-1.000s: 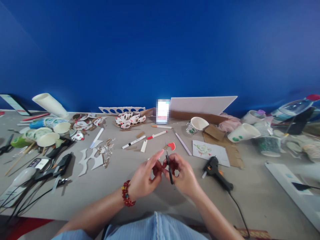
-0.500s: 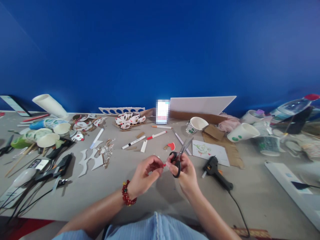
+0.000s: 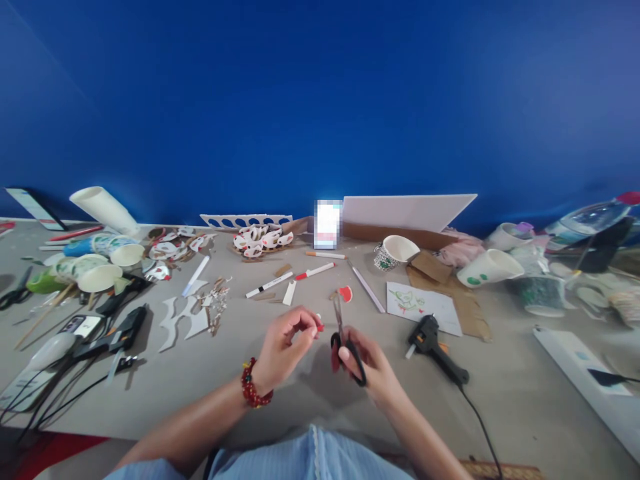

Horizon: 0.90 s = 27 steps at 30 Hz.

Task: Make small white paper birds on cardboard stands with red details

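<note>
Two forearms in short blue sleeves reach up from the bottom edge over a grey table. At the centre of the frame, the left hand pinches a small red bit between thumb and fingertips; a red bead bracelet circles that wrist. Just to its right, and apart from it, the right hand grasps black-handled scissors, fingers around the handles, blades pointing up the frame. Whether the blades are parted, I cannot tell. Near their tips lies a red-and-white scrap.

Above the hands, slightly left of centre, lie a red marker and a black-and-white pen. Farther up is a pile of white cut-outs with red marks. Right of centre are a patterned paper cup, a sheet with a green drawing, and, below the sheet, a black glue gun with its cable trailing downward.

Jagged white offcuts sit left of centre; another glue gun and tangled cables fill the lower left. Across the top stretches a plain blue wall.
</note>
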Tool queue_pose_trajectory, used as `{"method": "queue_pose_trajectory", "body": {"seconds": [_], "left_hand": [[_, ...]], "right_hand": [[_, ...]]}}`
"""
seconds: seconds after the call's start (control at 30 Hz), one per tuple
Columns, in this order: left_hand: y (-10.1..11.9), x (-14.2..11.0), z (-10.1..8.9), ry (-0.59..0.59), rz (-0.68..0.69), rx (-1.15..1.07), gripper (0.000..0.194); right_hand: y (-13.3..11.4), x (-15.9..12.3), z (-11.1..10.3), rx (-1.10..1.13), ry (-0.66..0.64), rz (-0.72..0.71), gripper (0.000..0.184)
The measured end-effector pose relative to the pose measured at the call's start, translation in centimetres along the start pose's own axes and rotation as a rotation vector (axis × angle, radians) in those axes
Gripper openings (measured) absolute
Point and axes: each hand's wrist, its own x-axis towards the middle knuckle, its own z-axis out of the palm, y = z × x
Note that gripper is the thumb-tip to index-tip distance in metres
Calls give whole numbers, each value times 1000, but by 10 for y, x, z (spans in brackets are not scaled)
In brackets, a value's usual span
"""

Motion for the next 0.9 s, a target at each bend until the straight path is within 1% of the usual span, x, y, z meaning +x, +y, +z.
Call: {"method": "queue_pose_trajectory", "body": {"seconds": [0.07, 0.17, 0.43, 0.67, 0.9], "left_hand": [[2, 0, -3, -12, 4, -23, 17], [2, 1, -4, -32, -17, -77, 15], [0, 2, -3, -65, -41, -137, 11], [2, 3, -3, -74, -54, -142, 11], [0, 5, -3, -86, -59, -156, 11]], "right_hand": [[5, -7, -3, -14, -107, 39, 52], [11, -15, -4, -4, -160, 80, 55], [19, -15, -3, -47, -149, 131, 54], [18, -15, -2, -36, -135, 164, 55], [20, -15, -3, -41, -113, 169, 51]]}}
